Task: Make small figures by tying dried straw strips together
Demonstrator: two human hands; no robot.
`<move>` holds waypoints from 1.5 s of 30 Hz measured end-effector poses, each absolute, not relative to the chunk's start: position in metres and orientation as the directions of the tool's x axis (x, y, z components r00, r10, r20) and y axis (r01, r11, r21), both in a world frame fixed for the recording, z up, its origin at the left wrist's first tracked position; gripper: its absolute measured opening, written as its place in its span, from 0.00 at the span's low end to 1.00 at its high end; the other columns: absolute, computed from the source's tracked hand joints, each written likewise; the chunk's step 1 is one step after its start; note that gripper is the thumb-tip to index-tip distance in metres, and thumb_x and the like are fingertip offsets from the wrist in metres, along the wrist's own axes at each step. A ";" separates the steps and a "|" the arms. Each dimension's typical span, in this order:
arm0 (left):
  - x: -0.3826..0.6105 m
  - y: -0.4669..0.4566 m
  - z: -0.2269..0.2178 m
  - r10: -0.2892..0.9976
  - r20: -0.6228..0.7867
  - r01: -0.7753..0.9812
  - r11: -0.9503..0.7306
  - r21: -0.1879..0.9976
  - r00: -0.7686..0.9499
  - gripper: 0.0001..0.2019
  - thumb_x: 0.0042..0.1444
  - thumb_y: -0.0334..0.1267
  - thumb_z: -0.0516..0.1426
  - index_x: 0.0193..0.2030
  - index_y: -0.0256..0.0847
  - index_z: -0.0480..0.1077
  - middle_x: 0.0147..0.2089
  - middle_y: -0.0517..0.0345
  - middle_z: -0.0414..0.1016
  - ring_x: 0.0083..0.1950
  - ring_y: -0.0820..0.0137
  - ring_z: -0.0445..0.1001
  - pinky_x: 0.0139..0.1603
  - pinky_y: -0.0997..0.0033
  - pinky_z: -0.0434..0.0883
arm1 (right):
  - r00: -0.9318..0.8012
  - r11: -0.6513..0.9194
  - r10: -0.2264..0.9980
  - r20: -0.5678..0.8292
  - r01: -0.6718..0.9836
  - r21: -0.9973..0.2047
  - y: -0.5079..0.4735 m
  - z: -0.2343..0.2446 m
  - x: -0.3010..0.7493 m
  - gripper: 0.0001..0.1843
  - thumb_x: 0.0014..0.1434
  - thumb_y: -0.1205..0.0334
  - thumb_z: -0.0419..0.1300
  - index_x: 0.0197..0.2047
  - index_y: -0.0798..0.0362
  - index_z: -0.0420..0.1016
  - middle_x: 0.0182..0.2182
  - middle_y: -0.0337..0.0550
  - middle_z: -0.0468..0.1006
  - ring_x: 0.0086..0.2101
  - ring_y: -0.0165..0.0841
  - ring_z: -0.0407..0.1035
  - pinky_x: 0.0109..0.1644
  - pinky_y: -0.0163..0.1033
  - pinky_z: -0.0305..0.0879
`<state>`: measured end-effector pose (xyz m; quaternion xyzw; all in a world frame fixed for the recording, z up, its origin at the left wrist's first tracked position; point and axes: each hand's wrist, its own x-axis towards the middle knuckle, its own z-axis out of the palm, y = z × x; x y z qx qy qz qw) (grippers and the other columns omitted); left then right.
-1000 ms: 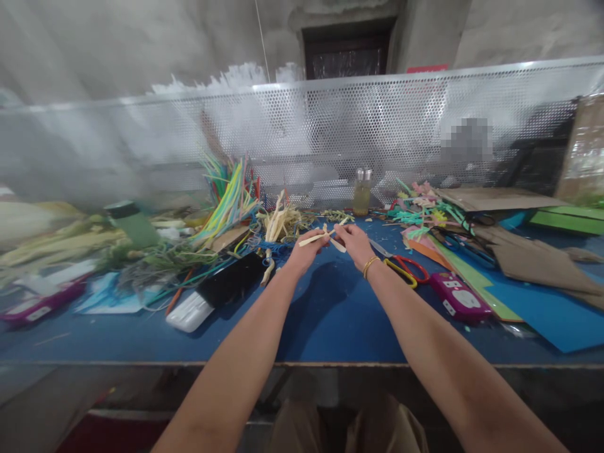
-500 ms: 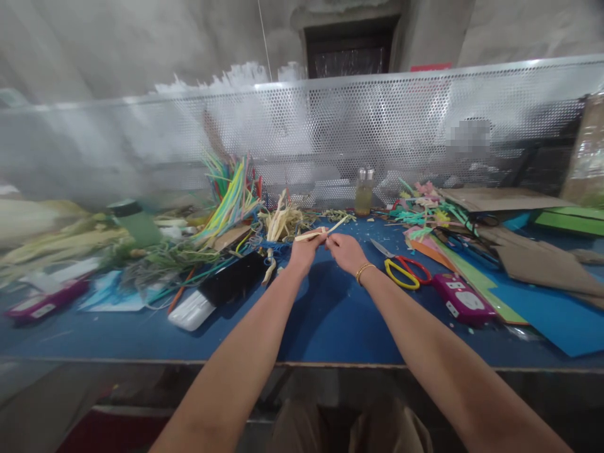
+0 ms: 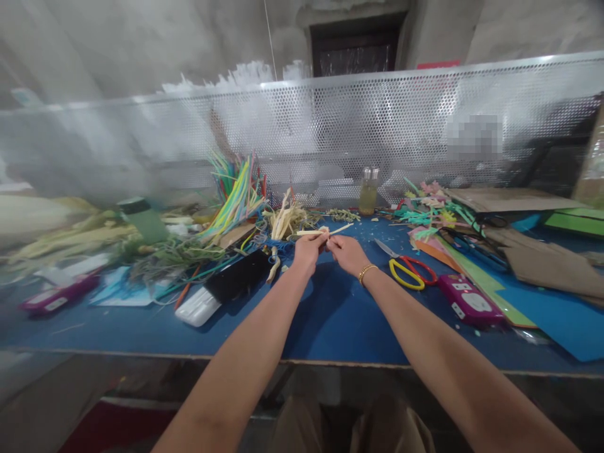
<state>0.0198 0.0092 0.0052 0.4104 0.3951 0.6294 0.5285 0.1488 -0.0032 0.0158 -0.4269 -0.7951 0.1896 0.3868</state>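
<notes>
Both hands meet over the middle of the blue table. My left hand point(image 3: 309, 250) is closed on a pale yellow strip point(image 3: 341, 229), whose ends stick out to either side of the fingers. Close against it, my right hand point(image 3: 348, 253) pinches at the same strip; its fingertips are partly hidden. Just beyond the left hand lies a bundle of cream-coloured strips point(image 3: 285, 217). To the right of my right hand rest scissors point(image 3: 409, 272) with one red and one yellow handle.
Coloured pipe-cleaner-like stems point(image 3: 238, 195), a green bottle point(image 3: 144, 220) and a black and white packet point(image 3: 224, 286) stand or lie left. At right are a purple box point(image 3: 469, 301), cardboard point(image 3: 557, 261) and blue sheets point(image 3: 557, 314). A glass bottle point(image 3: 368, 195) stands behind, before a perforated metal screen point(image 3: 264, 126).
The strip's right end now points lower, nearly level, where it rose steeply before. Both hands stay together; the whole view has shifted slightly.
</notes>
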 end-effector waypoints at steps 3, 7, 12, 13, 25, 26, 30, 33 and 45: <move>0.018 0.008 0.008 0.993 0.088 -0.345 -0.111 0.932 -0.082 0.14 0.37 0.41 0.69 0.30 0.36 0.77 0.29 0.57 0.76 0.32 0.71 0.73 0.37 0.69 0.70 | -0.297 0.527 0.848 0.439 0.566 -0.634 -0.002 0.016 0.151 0.18 0.63 0.56 0.50 0.25 0.52 0.71 0.23 0.40 0.73 0.26 0.30 0.63 0.33 0.36 0.53; 0.017 0.007 0.011 0.994 0.059 -0.351 -0.086 0.932 -0.087 0.13 0.38 0.39 0.69 0.32 0.37 0.77 0.31 0.57 0.78 0.33 0.71 0.74 0.38 0.71 0.69 | -0.178 0.440 0.890 0.420 0.578 -0.687 0.002 0.014 0.155 0.22 0.62 0.47 0.51 0.24 0.52 0.72 0.22 0.40 0.73 0.26 0.30 0.64 0.31 0.36 0.53; 0.016 0.007 0.011 0.996 0.043 -0.359 -0.066 0.931 -0.072 0.13 0.40 0.37 0.68 0.35 0.38 0.77 0.33 0.56 0.78 0.35 0.71 0.74 0.38 0.72 0.69 | -0.025 0.345 0.927 0.374 0.446 -0.826 0.008 0.007 0.156 0.16 0.55 0.48 0.59 0.30 0.53 0.76 0.29 0.42 0.78 0.31 0.32 0.69 0.36 0.37 0.60; 0.016 0.007 0.011 0.996 0.045 -0.354 -0.068 0.933 -0.074 0.13 0.40 0.37 0.68 0.35 0.38 0.77 0.33 0.56 0.78 0.34 0.71 0.74 0.38 0.72 0.69 | -0.010 0.339 0.931 0.366 0.398 -0.852 0.009 0.005 0.155 0.15 0.53 0.49 0.61 0.32 0.53 0.76 0.31 0.42 0.78 0.33 0.33 0.70 0.38 0.37 0.62; 0.017 0.009 0.008 0.999 0.029 -0.297 -0.016 0.955 0.039 0.12 0.39 0.37 0.69 0.31 0.37 0.76 0.29 0.58 0.75 0.28 0.76 0.70 0.29 0.77 0.63 | 0.097 0.323 0.944 0.314 -0.098 -0.941 0.013 0.011 0.153 0.16 0.42 0.53 0.64 0.34 0.54 0.74 0.25 0.38 0.73 0.28 0.30 0.66 0.36 0.37 0.63; 0.017 0.009 0.008 0.998 0.032 -0.300 -0.016 0.954 0.046 0.12 0.39 0.37 0.69 0.31 0.37 0.76 0.28 0.58 0.75 0.28 0.76 0.69 0.29 0.77 0.63 | 0.100 0.323 0.944 0.314 -0.093 -0.942 0.012 0.011 0.153 0.16 0.42 0.53 0.64 0.33 0.54 0.73 0.25 0.38 0.73 0.28 0.29 0.65 0.35 0.37 0.63; 0.016 0.008 0.009 0.999 0.036 -0.343 -0.021 0.939 0.036 0.13 0.39 0.38 0.69 0.32 0.38 0.75 0.29 0.58 0.75 0.30 0.75 0.70 0.30 0.76 0.64 | 0.096 0.348 0.935 0.341 -0.060 -0.936 0.013 0.009 0.153 0.14 0.42 0.53 0.65 0.30 0.54 0.73 0.24 0.38 0.72 0.27 0.29 0.64 0.35 0.36 0.62; 0.016 0.007 0.010 0.999 0.041 -0.341 -0.028 0.940 0.030 0.13 0.38 0.37 0.69 0.32 0.38 0.74 0.28 0.59 0.74 0.29 0.75 0.70 0.30 0.75 0.64 | 0.085 0.358 0.932 0.352 -0.069 -0.931 0.013 0.007 0.153 0.13 0.43 0.54 0.65 0.29 0.53 0.73 0.24 0.38 0.72 0.27 0.29 0.64 0.34 0.36 0.62; 0.016 0.005 0.015 1.000 -0.001 -0.301 -0.005 0.954 -0.019 0.12 0.41 0.33 0.67 0.34 0.37 0.73 0.27 0.58 0.75 0.27 0.74 0.71 0.25 0.78 0.60 | 0.184 0.315 0.936 0.299 -0.064 -0.947 0.020 0.008 0.159 0.16 0.44 0.51 0.64 0.31 0.55 0.74 0.24 0.37 0.72 0.26 0.28 0.63 0.32 0.35 0.60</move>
